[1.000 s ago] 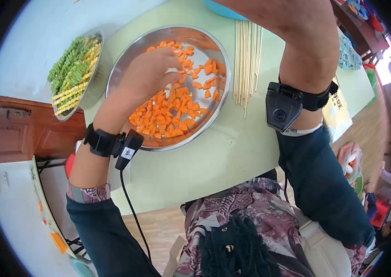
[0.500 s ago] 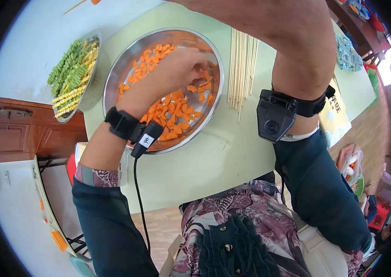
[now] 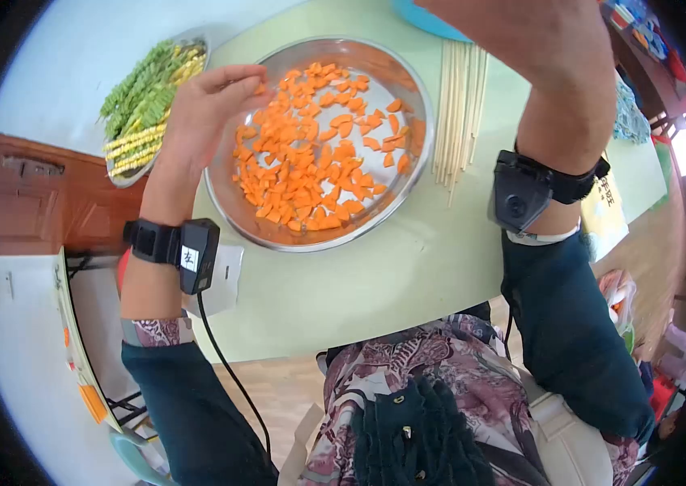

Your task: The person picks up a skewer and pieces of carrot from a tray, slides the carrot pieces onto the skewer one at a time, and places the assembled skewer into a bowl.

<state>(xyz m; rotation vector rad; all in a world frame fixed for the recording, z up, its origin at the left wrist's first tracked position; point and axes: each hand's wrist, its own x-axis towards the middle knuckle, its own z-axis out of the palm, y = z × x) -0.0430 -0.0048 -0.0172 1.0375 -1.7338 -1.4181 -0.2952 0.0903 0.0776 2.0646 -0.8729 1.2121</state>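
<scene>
My left hand point(image 3: 217, 105) is raised at the left rim of a large steel bowl point(image 3: 317, 243), its fingers pinched on a small orange carrot piece at the fingertips. Many cut carrot pieces point(image 3: 311, 174) lie spread over the bowl's bottom. My right forearm point(image 3: 566, 89) reaches up past the top edge, so my right hand is out of the frame. Thin wooden skewers point(image 3: 458, 113) lie between the bowl and that arm.
A colander with green and yellow skewered food point(image 3: 136, 121) stands left of the bowl. Part of a blue basin point(image 3: 432, 18) shows at the top. A yellow packet point(image 3: 602, 211) lies at the table's right.
My left hand has left the carrots at the bowl's right side and moved left to its rim, with a piece between the fingers. The view has shifted; a blue basin has come into sight.
</scene>
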